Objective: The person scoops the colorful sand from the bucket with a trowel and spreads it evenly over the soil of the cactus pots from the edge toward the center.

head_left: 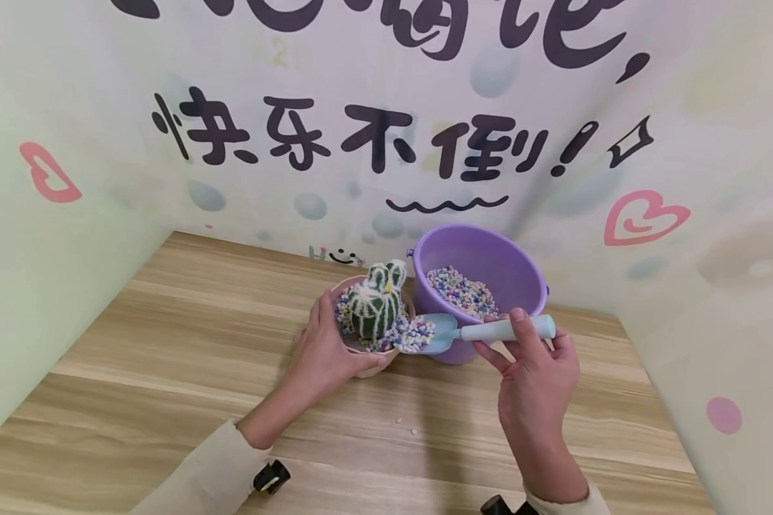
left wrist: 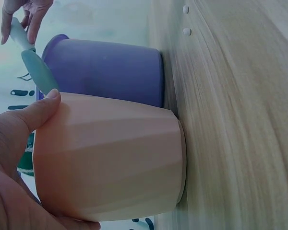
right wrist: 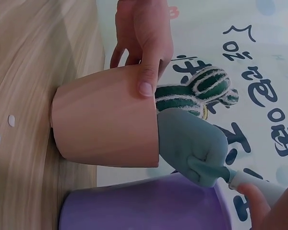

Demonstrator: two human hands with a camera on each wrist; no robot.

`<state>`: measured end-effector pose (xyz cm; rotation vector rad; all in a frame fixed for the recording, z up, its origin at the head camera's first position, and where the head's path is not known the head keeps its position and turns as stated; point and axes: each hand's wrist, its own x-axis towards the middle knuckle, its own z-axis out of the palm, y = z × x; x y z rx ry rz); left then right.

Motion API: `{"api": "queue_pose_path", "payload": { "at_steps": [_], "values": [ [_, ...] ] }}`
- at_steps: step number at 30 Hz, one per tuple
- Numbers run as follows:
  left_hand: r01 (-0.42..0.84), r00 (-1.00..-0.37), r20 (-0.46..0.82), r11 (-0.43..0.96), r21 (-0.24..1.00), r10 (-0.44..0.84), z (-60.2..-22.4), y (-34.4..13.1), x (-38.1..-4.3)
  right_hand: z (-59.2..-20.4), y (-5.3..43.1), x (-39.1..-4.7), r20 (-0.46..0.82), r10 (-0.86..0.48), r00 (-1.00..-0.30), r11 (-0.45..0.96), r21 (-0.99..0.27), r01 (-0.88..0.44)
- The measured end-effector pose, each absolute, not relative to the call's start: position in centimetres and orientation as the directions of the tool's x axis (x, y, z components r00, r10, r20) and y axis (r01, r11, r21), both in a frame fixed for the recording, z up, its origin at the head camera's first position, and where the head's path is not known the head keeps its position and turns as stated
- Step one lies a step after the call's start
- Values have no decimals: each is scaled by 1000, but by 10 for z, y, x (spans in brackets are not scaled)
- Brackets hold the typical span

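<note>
Worktop (head_left: 167,357): wood-grained; the pot and the bucket are borne on it.
Left hand (head_left: 325,343): closed round the pot, with the thumb laid just below the rim on the near side. If this hold were slackened, the pot could be tipped by a push from the scoop.
Pot (left wrist: 115,158): stood upright on the worktop, just left of the bucket. Beads (head_left: 344,316) are seen inside it near the rim, so an overflow could be caused by a load tipped in too fast.
Cactus (head_left: 370,311): set upright in the pot, with beads about its base. It could be pushed askew if the blade were driven further left.
Stray beads (head_left: 398,420): two are seen lying on the worktop in front of the pot; more could be scattered there if the scoop were rolled toward the near side.
Scoop (head_left: 448,330): held with its bead-laden blade at the pot's right rim; whether the rim is touched cannot be told. Beads could be dropped between pot and bucket if the blade were drawn back while loaded.
Bucket (head_left: 499,265): stood behind the scoop, with beads inside; it could be jolted if the handle were lowered carelessly.
Right hand (head_left: 541,386): the scoop's handle is gripped between thumb and fingers; a spill could be caused by a jerky twist.
</note>
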<state>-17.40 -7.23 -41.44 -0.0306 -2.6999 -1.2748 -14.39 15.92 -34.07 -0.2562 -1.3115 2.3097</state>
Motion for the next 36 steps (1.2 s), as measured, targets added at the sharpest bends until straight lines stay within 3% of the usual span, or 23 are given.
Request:
{"api": "queue_pose_path", "payload": {
  "at_steps": [36],
  "values": [
    [96, -989, 147, 655, 749, -23, -417, -74, -175, -337, 152, -153, 87, 379, -921, -343, -912, -227]
  ]
}}
